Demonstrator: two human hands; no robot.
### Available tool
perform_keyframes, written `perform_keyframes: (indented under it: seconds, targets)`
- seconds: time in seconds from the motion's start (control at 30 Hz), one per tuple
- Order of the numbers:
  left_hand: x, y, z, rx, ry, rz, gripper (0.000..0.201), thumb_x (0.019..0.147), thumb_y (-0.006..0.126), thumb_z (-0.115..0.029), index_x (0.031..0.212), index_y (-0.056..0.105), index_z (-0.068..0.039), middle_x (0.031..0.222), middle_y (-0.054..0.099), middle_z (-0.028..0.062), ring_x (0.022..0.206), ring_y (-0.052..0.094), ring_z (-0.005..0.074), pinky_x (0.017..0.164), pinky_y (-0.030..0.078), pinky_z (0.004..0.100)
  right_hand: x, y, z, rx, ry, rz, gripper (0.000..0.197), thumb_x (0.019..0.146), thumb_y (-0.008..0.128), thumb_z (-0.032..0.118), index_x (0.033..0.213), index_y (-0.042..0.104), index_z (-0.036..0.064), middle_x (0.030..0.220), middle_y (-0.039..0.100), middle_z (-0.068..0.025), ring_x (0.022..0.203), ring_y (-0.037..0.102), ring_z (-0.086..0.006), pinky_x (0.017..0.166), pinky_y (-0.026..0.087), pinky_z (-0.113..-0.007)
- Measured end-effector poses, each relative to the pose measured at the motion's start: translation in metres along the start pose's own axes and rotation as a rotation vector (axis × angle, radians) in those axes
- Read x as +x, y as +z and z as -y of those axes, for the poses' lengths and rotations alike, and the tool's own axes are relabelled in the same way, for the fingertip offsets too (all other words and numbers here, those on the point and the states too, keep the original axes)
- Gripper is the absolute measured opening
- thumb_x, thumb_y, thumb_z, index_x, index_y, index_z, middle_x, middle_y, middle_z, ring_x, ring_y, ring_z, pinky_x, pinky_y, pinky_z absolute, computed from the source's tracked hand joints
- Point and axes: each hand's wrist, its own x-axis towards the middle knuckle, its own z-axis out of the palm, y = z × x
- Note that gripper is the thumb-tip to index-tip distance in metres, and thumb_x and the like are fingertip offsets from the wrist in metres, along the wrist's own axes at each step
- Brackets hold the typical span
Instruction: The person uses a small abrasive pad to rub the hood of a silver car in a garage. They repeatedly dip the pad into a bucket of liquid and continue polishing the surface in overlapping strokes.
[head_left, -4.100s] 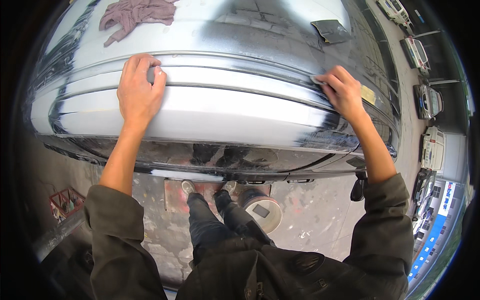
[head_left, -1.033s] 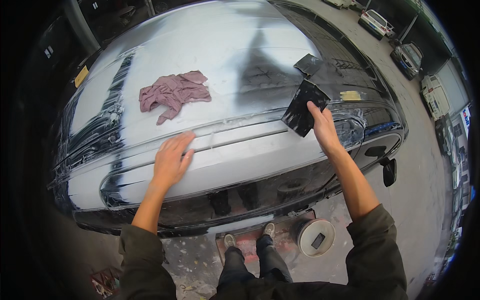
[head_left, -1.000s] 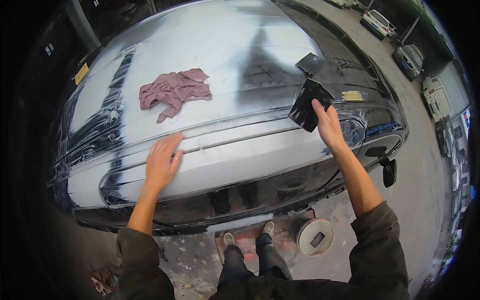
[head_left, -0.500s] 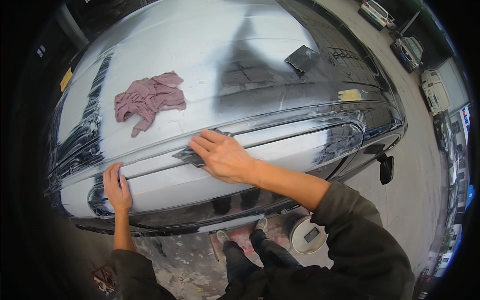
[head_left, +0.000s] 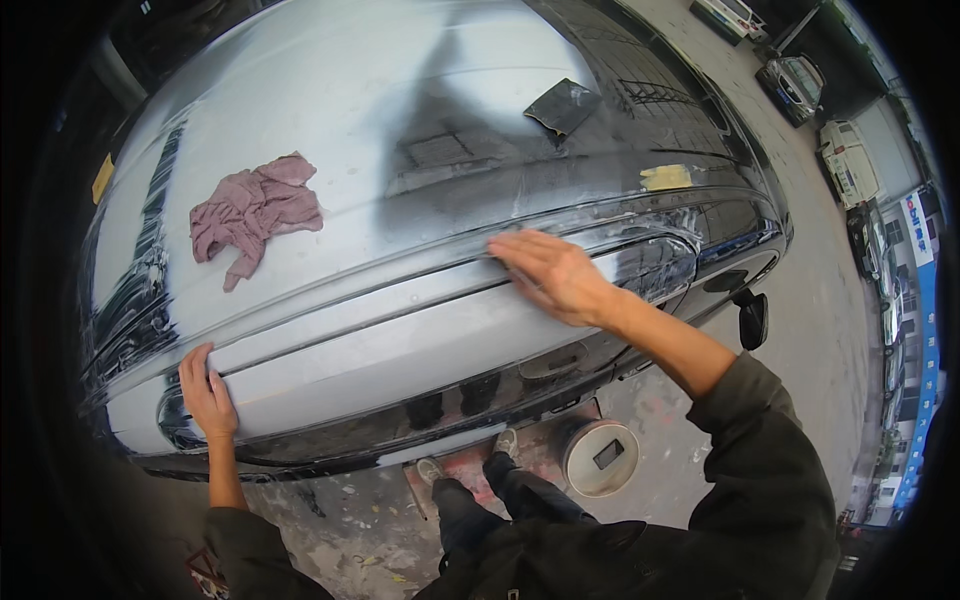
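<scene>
My right hand [head_left: 558, 277] lies flat along the side edge of a car roof [head_left: 340, 330], fingers together. The dark sandpaper sheet seen under it earlier is no longer on the spot it covered; the palm and fingers now hide it. Further left, my left hand [head_left: 210, 395] rests on the roof edge beside a small dark window corner, fingers stretched out and holding nothing. The roof is mostly grey-white and smooth, with glossy black patches.
A crumpled mauve cloth [head_left: 255, 215] lies on the roof. Farther right are another dark sheet [head_left: 562, 106] and a yellow pad [head_left: 666, 178]. A side mirror [head_left: 752, 318] juts out at right. Below stands a round bucket [head_left: 601, 458] with a phone-like object on its lid. Parked cars [head_left: 850, 165] line the right.
My right hand has slid right along the roof edge, and the sandpaper sheet has left its earlier place with it. My left hand keeps its place on the roof. The whole view has shifted slightly.
</scene>
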Motion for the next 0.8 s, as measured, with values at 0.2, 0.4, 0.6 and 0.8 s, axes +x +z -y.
perform_keyframes:
  seconds: [0.2, 0.4, 0.6, 0.8]
  targets:
    - [-0.005, 0.003, 0.006, 0.004, 0.021, 0.009, 0.044, 0.097, 0.047, -0.010, 0.137, 0.064, -0.001, 0.134, 0.062, 0.0231, 0.127, 0.057, 0.0429, 0.115, 0.041, 0.0480, 0.046, 0.033, 0.020, 0.149, -0.179, 0.043, 0.054, 0.101, 0.069, 0.018, 0.151, 0.056, 0.0038, 0.149, 0.066, -0.0167, 0.132, 0.065, -0.0376, 0.115, 0.053, -0.046]
    - [-0.004, 0.000, 0.012, 0.011, 0.033, 0.007, 0.045, 0.097, 0.047, -0.010, 0.137, 0.064, -0.001, 0.136, 0.062, 0.0232, 0.129, 0.057, 0.0430, 0.115, 0.041, 0.0478, -0.070, -0.081, -0.091, -0.052, 0.279, 0.150, 0.026, 0.108, 0.058, 0.023, 0.126, 0.065, 0.0040, 0.111, 0.072, -0.0219, 0.106, 0.067, -0.0459, 0.090, 0.055, -0.053]
    - [-0.006, 0.007, 0.012, -0.001, 0.035, -0.013, 0.045, 0.096, 0.047, -0.010, 0.137, 0.064, -0.002, 0.136, 0.063, 0.0225, 0.127, 0.058, 0.0428, 0.114, 0.042, 0.0472, -0.108, -0.142, -0.118, -0.296, 0.699, 0.116, 0.031, 0.108, 0.056, 0.018, 0.137, 0.062, 0.0073, 0.102, 0.075, -0.0278, 0.097, 0.069, -0.0501, 0.085, 0.053, -0.058]
    - [-0.004, 0.006, 0.016, 0.008, 0.032, -0.016, 0.045, 0.096, 0.047, -0.009, 0.137, 0.064, -0.002, 0.136, 0.063, 0.0228, 0.128, 0.057, 0.0438, 0.115, 0.042, 0.0475, -0.072, -0.147, -0.115, -0.121, 0.569, -0.067, 0.039, 0.094, 0.061, 0.005, 0.133, 0.063, 0.0044, 0.114, 0.074, -0.0230, 0.105, 0.068, -0.0470, 0.089, 0.053, -0.050]
